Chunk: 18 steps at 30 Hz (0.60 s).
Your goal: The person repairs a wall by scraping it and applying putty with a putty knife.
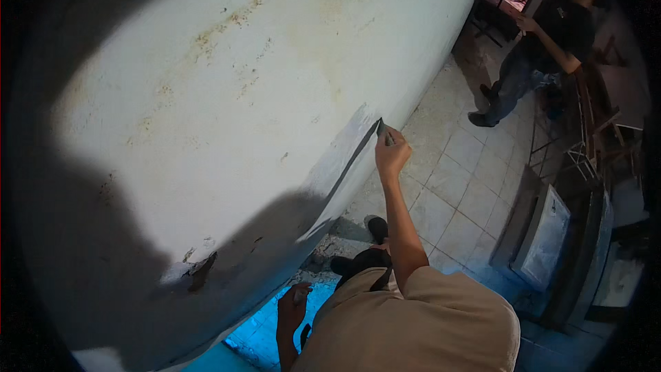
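Observation:
In front of me stands a worn whitish wall (275, 89), stained with yellow-brown spots. My right hand (392, 158) is closed around a small scraper (381, 127), whose dark blade meets the wall near its right-hand edge. Beside the blade runs a paler, smeared patch (337, 148), and the shadow of my arm falls across it. Lower down, near the bottom of the wall, my left hand (292, 308) is in shade with its fingers curled. A greyish thing (301, 294) shows at those fingers, too dim to name.
Pale floor tiles (458, 186) stretch to the right. Another person (544, 48) in dark clothes stands at the far right, near wooden furniture (595, 117). A framed whitish panel (544, 234) leans at the right. Dark peeled damage (201, 272) marks the lower wall.

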Motion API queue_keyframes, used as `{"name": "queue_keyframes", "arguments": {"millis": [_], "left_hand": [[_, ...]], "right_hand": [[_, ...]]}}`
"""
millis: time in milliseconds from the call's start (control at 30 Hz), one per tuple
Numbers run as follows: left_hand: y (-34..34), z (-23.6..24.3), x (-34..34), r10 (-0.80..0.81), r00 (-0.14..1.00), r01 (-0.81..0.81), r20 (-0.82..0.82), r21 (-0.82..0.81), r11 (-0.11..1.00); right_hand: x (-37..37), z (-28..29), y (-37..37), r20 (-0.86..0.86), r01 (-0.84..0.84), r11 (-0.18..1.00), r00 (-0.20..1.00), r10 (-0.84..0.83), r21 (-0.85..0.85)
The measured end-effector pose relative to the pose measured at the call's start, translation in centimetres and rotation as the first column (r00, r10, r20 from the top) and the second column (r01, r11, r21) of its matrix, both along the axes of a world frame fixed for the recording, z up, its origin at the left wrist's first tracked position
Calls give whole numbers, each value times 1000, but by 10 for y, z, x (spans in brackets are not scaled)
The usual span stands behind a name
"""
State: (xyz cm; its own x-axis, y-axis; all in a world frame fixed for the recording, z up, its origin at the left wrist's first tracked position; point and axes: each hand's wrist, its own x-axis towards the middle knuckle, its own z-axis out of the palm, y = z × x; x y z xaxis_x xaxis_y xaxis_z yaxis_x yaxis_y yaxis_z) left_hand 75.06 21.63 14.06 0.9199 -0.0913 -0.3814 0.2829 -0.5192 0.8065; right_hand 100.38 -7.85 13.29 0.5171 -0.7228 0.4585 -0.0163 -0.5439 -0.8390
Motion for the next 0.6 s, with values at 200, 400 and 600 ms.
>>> {"name": "queue_keyframes", "arguments": {"millis": [200,400,600], "left_hand": [[-5,2,-2,0,1000,0,29,-9,1000],[-9,4,0,54,995,-48,81,-73,996],[-11,5,9,15,998,-10,55,-92,996]], "right_hand": [[13,5,-10,-93,30,999,995,-27,35],[4,-2,-2,-150,-54,997,987,63,60],[0,-12,-2,-86,-16,1000,996,18,25]]}}
